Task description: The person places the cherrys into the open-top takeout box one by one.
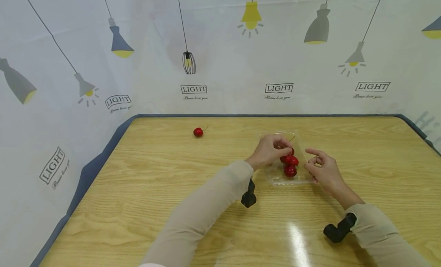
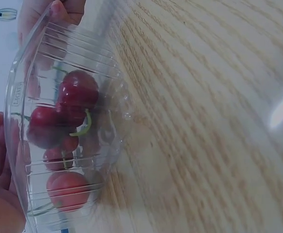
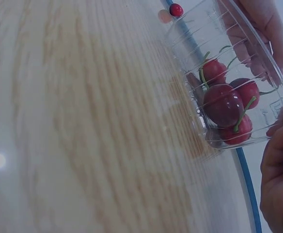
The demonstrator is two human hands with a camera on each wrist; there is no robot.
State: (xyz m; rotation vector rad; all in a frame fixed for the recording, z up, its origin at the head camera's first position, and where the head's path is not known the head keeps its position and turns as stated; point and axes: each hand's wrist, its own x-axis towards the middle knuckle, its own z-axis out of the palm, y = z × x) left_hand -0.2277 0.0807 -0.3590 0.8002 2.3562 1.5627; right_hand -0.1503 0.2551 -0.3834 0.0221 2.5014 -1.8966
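Note:
A clear plastic container stands on the wooden table with several red cherries in it. Green stems show through its ribbed wall in both wrist views. My left hand reaches over the container from the left, thumb and fingertips drawn together by the stem of a cherry. That fingertip contact is partly hidden by the rim. On the other side my right hand pinches the container's near right rim between thumb and finger, the index finger raised along the edge.
A single cherry with its stem lies apart near the table's back edge, left of the container. Behind the table hangs a pale sheet printed with lamps. Black wrist cameras jut out below the sleeves.

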